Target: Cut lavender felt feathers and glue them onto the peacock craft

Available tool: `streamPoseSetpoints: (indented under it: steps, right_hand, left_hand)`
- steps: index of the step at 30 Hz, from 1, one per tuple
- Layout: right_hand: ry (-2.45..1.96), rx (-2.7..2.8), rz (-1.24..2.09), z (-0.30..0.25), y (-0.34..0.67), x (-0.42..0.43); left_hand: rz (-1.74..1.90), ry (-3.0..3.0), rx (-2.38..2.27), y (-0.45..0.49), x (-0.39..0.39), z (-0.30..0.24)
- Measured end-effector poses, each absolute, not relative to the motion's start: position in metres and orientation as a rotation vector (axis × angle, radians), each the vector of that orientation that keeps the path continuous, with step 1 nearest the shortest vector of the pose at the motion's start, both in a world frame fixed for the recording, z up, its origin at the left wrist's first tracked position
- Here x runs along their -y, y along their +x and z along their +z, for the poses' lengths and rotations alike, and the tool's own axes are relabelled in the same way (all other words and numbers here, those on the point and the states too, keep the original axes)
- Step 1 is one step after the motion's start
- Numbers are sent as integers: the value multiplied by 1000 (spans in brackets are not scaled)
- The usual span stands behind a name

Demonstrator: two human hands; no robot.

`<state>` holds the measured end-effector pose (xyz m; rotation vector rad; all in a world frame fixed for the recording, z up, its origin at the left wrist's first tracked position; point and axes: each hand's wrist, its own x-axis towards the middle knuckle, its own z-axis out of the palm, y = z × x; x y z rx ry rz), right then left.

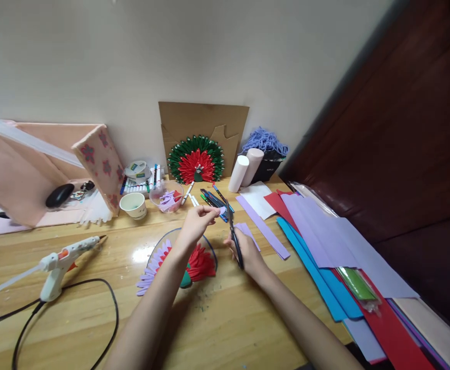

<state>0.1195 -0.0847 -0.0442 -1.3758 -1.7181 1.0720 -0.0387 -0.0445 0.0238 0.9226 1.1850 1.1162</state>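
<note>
Just below the frame's centre, a small purple piece (222,210) is pinched by the left hand (200,221); scissors (231,226) are gripped by the right hand (248,253). For clean cutting, the piece is best held flat.

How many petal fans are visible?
2: a green and red petal fan before the brown cardboard; a purple and red fan on the wooden table, partly behind the left arm.

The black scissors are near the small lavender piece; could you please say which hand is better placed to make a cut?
Probably the right hand: it holds the black scissors, blades near the small lavender piece that the left hand pinches.
</note>
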Motion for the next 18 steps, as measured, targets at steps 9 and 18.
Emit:
streamPoseSetpoints:
  steps: [9, 18]
  right_hand:
    - [-1160, 2044, 1412, 20, 34, -8]
    - [-1042, 1760, 2455, 23, 20, -24]
  left_hand:
    - [1367, 1060, -1147, -121, 69, 75]
    - [1345, 1189, -1263, -150, 66, 68]
